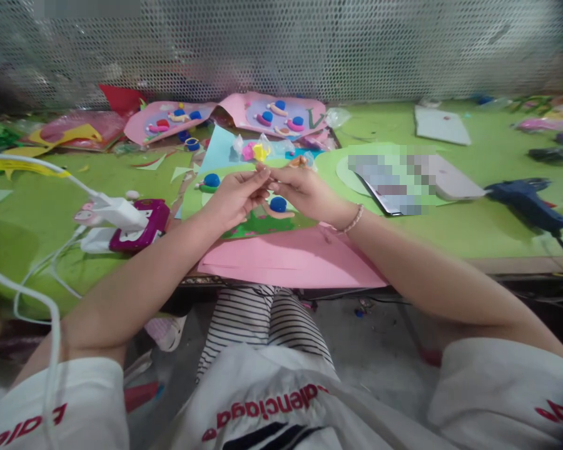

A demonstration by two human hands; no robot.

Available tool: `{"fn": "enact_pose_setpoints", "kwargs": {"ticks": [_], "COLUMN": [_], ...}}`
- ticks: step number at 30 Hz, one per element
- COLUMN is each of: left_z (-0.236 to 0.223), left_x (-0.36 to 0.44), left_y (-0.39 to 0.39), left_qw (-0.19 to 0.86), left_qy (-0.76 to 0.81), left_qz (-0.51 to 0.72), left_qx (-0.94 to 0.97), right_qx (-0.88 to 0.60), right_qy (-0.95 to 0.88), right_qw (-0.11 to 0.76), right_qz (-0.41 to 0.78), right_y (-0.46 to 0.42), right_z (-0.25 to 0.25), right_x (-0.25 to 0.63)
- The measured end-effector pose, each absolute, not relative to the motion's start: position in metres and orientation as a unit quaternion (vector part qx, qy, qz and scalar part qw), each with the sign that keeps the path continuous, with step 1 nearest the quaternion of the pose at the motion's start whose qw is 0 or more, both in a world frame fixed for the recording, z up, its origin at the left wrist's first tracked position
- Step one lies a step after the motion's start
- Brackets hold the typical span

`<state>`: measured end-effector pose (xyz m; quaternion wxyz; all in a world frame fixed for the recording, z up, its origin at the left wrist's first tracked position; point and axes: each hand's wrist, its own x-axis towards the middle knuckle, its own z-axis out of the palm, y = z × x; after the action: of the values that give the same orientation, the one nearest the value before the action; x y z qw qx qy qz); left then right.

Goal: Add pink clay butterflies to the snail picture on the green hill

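My left hand (pixel 238 199) and my right hand (pixel 304 189) meet fingertip to fingertip above a green and blue paper sheet (pixel 197 209). Both are pinched closed; whatever sits between the fingers is too small to make out. Just under them lies a clay snail with a blue shell (pixel 278 204) and a pale body. Left of my left hand is another clay snail with a blue shell (pixel 211 182) and a green body. Beyond the fingertips, small clear bags hold pink clay (pixel 248 151) and yellow clay (pixel 261 152).
Pink paper (pixel 286 256) lies at the table's front edge. Finished-looking snail sheets (pixel 281 115) stand at the back. To the right are a phone (pixel 385 187), a pale power bank (pixel 450 178) and a glue gun (pixel 530 203). A purple power strip (pixel 143 228) with white cables sits left.
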<state>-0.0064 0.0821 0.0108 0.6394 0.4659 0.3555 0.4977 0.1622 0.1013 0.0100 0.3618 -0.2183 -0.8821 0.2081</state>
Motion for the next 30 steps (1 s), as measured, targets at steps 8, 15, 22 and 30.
{"fn": "enact_pose_setpoints", "kwargs": {"ticks": [8, 15, 22, 30], "left_z": [0.013, 0.007, 0.007, 0.012], "left_x": [-0.009, -0.01, -0.008, -0.006], "left_y": [0.083, 0.082, 0.083, 0.083], "left_qw": [0.606, 0.572, 0.59, 0.584], "left_qy": [0.355, 0.354, 0.349, 0.358], "left_qz": [0.516, 0.521, 0.516, 0.545], "left_qx": [0.49, 0.525, 0.513, 0.483], "right_qx": [-0.271, -0.297, -0.318, -0.298], "right_qy": [-0.803, -0.795, -0.796, -0.75], "right_qw": [0.412, 0.487, 0.491, 0.554], "right_qz": [0.335, 0.208, 0.154, 0.203], "right_y": [0.097, 0.094, 0.091, 0.096], "right_z": [0.011, 0.017, 0.019, 0.021], "right_x": [0.159, 0.159, 0.159, 0.162]}}
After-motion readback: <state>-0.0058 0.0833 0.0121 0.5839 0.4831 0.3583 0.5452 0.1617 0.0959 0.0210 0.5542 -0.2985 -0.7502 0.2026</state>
